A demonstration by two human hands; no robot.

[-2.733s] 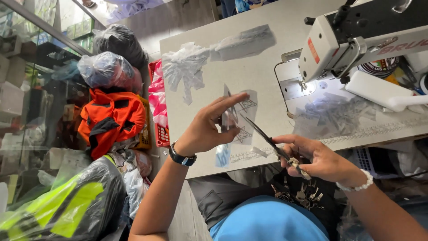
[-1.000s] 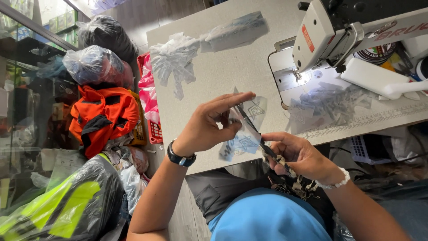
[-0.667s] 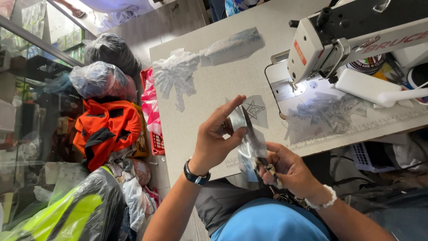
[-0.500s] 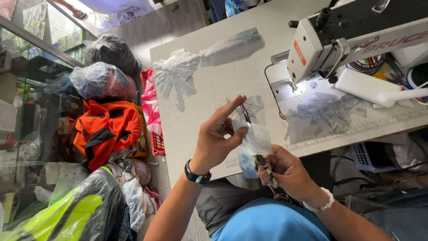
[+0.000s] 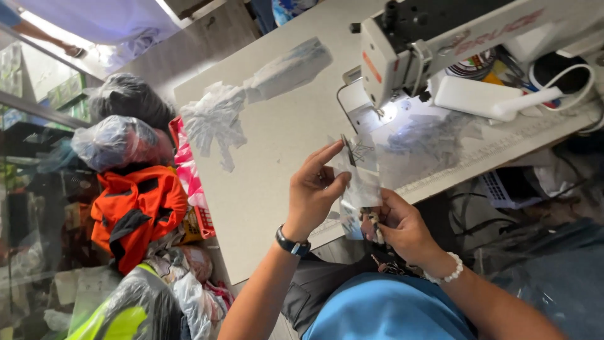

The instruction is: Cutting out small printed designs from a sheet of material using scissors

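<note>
Clear plastic is the material in hand: in the head view the left hand [image 5: 314, 192] pinches a small transparent bag piece [image 5: 360, 182] between thumb and forefinger, fingers partly curled, holding it up over the near edge of the white table [image 5: 270, 164], just in front of the sewing machine [image 5: 440, 44]. The right hand [image 5: 402, 226] is closed around small scissors [image 5: 371, 220], whose blades sit at the piece's lower edge. Judging from this, a clean cut needs the film kept taut by the pinch, the blades square to the edge, and fingertips clear of them. More plastic pieces [image 5: 217, 119] lie further back on the table.
</note>
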